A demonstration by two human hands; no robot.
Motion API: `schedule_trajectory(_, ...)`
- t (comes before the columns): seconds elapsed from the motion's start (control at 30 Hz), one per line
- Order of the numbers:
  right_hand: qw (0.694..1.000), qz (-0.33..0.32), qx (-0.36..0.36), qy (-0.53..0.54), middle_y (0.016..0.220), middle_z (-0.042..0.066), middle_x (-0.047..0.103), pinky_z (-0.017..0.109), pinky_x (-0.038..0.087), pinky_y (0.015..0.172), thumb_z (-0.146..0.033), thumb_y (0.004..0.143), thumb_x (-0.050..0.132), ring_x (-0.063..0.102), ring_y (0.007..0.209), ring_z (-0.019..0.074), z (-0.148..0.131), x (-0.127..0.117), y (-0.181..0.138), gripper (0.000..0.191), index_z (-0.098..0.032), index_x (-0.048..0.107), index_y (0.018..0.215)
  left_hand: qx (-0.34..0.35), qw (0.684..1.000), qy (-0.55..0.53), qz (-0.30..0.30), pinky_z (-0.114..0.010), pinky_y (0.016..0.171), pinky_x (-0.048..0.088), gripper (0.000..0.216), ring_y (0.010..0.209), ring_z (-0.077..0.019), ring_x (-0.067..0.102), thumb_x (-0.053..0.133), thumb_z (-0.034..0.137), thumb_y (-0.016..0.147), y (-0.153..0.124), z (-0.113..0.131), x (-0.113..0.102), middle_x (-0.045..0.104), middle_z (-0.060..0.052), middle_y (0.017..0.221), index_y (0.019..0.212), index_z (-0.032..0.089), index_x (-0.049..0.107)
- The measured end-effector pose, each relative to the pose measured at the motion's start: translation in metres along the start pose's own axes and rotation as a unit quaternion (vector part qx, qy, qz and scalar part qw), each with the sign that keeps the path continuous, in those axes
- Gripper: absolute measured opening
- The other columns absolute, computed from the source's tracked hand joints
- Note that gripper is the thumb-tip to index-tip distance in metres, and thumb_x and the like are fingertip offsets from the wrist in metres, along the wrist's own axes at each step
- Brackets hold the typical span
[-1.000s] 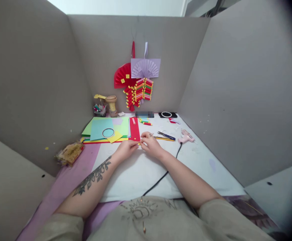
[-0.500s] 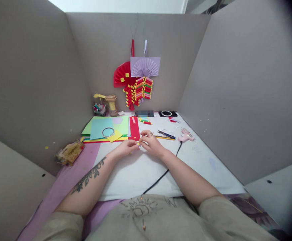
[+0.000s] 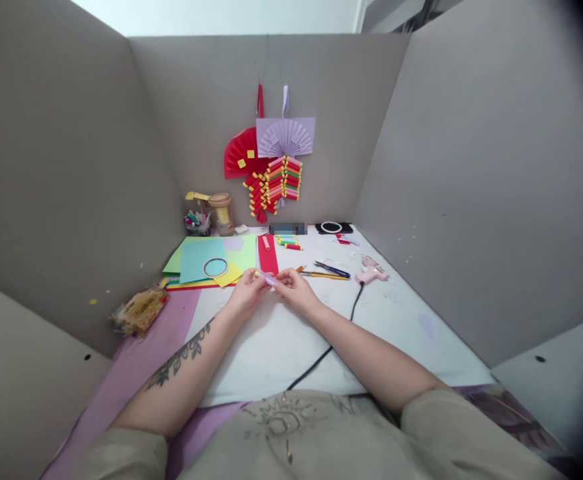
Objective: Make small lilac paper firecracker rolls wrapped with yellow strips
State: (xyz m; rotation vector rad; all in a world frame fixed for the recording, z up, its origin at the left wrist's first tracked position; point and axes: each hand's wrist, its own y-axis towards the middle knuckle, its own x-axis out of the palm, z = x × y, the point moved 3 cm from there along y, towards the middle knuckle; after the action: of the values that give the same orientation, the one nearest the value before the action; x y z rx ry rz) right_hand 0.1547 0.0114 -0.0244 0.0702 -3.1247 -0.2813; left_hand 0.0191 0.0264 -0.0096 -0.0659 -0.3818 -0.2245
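A small lilac paper roll [image 3: 265, 277] with a yellow tip is held above the white tabletop, slanting between my fingertips. My left hand [image 3: 246, 291] is closed on its left part, near the yellow end. The fingers of my right hand [image 3: 297, 289] pinch the right end. Just beyond them lies a red paper strip [image 3: 268, 262] with a pink paper roll [image 3: 266, 244] on it. Beside the strip sit several colored rolls with yellow ends [image 3: 291, 246].
Stacked colored paper [image 3: 199, 257] carries a tape ring [image 3: 216, 267]. To the right are blue-handled snips [image 3: 334, 270], a yellow craft knife [image 3: 331, 275] and a pink glue gun [image 3: 372, 270], whose black cord [image 3: 316, 362] crosses the table. Paper fan ornaments [image 3: 285, 138] hang on the back partition.
The roll has been turned so its lilac length shows between both hands, yellow tip toward the left. My right fingers have come down and closed on its right end.
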Motion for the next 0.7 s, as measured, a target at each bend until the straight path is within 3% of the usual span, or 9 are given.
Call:
schedule_trajectory(0.13,0.994,0.027,0.044,0.095,0.061,-0.002,0.062,0.025,0.046,0.057,-0.034,0.063,0.07,0.06,0.057,0.0142,0.003,-0.001,0.001,0.033,-0.019,0.051,0.084,0.003,1.0,0.021,-0.007,-0.024,0.067,0.044,0.03,0.075,-0.0121,0.06,0.069,0.028,0.065,-0.001,-0.002,0.002,0.065,-0.004,0.088,0.084,0.017,0.048)
schedule_trajectory(0.27,0.994,0.063,0.021,0.086,0.058,-0.002,0.06,0.026,0.046,0.056,-0.032,0.062,0.069,0.058,0.054,0.0135,0.004,-0.007,0.006,0.023,-0.018,0.055,0.073,0.003,0.997,0.081,0.018,-0.02,0.057,0.039,0.022,0.068,-0.0111,0.058,0.064,0.031,0.068,-0.001,-0.004,-0.001,0.065,-0.002,0.082,0.082,0.017,0.053)
schedule_trajectory(0.57,0.996,0.093,0.01,0.015,0.054,-0.002,0.059,0.026,0.043,0.053,-0.029,0.063,0.064,0.055,0.051,0.0133,-0.001,-0.016,0.008,0.015,-0.018,0.057,0.069,0.015,0.995,0.094,0.001,-0.029,0.073,0.046,0.03,0.072,-0.0148,0.06,0.07,0.034,0.063,0.008,-0.01,-0.01,0.066,-0.005,0.078,0.082,0.012,0.063)
schedule_trajectory(0.7,0.997,0.07,0.002,0.027,0.056,-0.002,0.059,0.025,0.042,0.054,-0.027,0.062,0.063,0.053,0.052,0.0123,0.001,-0.015,0.008,0.013,-0.017,0.059,0.069,0.032,0.991,0.129,0.008,-0.03,0.075,0.047,0.025,0.074,-0.0162,0.062,0.067,0.031,0.064,0.01,-0.013,-0.012,0.067,-0.005,0.078,0.081,0.013,0.064)
